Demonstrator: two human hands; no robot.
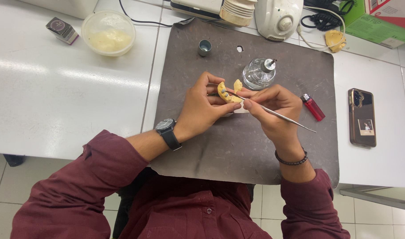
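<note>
My left hand [203, 106] grips a small yellow dental cast [226, 93] over the middle of a dark grey work mat [238, 150]. My right hand [275, 108] pinches a thin metal carving instrument [287, 119], its tip resting against the cast. A second yellow cast piece [237, 85] lies just behind the held one. A black watch sits on my left wrist and a bead bracelet on my right.
A glass spirit lamp [259, 74] stands behind my hands, a red lighter [313, 107] to the right, a small metal cup [204, 47] at the mat's back. A lidded plastic tub [108, 32], a small box [62, 30], a phone [362, 117] and a white machine [278, 17] surround the mat.
</note>
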